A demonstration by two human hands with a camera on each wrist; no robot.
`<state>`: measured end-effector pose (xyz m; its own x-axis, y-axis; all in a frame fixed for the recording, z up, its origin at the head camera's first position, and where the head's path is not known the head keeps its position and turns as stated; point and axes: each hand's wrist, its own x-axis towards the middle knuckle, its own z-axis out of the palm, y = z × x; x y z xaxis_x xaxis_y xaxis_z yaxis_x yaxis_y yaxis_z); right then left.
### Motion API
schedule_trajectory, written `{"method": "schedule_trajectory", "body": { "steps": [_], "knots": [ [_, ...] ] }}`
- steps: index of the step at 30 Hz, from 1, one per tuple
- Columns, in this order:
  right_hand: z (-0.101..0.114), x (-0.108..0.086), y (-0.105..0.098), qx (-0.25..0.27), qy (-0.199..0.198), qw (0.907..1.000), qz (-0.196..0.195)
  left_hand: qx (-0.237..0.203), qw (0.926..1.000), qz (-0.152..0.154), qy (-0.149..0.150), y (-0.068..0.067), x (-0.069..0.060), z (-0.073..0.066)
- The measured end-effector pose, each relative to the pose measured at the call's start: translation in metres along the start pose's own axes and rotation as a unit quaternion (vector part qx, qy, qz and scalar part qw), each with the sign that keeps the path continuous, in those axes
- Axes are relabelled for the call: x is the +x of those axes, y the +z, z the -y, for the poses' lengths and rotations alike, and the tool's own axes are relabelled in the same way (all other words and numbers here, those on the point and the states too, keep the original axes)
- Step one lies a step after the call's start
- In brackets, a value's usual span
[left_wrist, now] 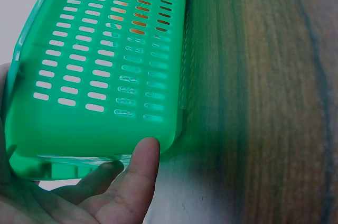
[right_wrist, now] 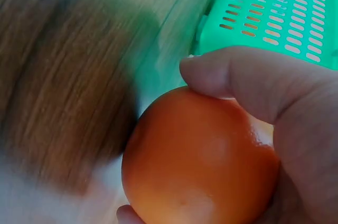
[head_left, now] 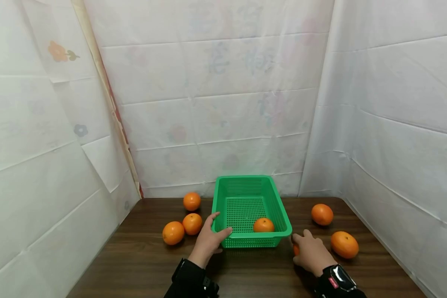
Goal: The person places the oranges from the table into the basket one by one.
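A person's left hand (head_left: 208, 240) grips the near left corner of a green, rectangular plastic basket (head_left: 246, 235) with slotted walls, thumb and fingers spread apart around the corner. The right hand (head_left: 313, 253) is curled around a round, glossy orange fruit (right_wrist: 198, 163); in the right wrist view its thumb lies along one side and a fingertip shows at the opposite side. Whether this fruit touches the dark brown wood-grain table (head_left: 257, 275) under the fingers cannot be told.

The basket's near right corner is just left of the right hand's fingers. Inside the basket, between the two hands and a little beyond their fingertips, sits a single orange fruit (head_left: 263, 225), against the near wall.

Left of the left hand's fingers, three loose round orange fruits lie on the table: a nearer one (head_left: 173, 233), a middle one (head_left: 192, 224) close beside it, and a farther one (head_left: 191, 201). Beyond the right hand's fingers lies another loose fruit (head_left: 322, 214), and to their right a broad, slightly flattened one (head_left: 344, 244). White creased sheeting (head_left: 223, 120) hangs behind everything.
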<state>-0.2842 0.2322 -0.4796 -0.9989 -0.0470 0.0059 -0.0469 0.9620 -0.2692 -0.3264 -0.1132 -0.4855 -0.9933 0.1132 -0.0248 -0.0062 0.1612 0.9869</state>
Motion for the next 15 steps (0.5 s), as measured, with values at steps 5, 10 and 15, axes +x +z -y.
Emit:
{"method": "schedule_trajectory", "body": {
  "steps": [5, 10, 15],
  "knots": [
    [-0.004, 0.000, 0.000, 0.028, 0.000, 0.9996, 0.002, 0.001, 1.0000, 0.004, -0.004, -0.001, -0.002, 0.001],
    [-0.010, -0.001, -0.005, 0.057, 0.007, 0.9984, 0.004, 0.001, 1.0000, 0.004, -0.005, -0.001, -0.003, 0.000],
    [-0.010, 0.000, -0.012, 0.064, 0.017, 0.9978, -0.005, -0.001, 1.0000, 0.004, -0.003, 0.000, -0.003, -0.004]
  ]
}}
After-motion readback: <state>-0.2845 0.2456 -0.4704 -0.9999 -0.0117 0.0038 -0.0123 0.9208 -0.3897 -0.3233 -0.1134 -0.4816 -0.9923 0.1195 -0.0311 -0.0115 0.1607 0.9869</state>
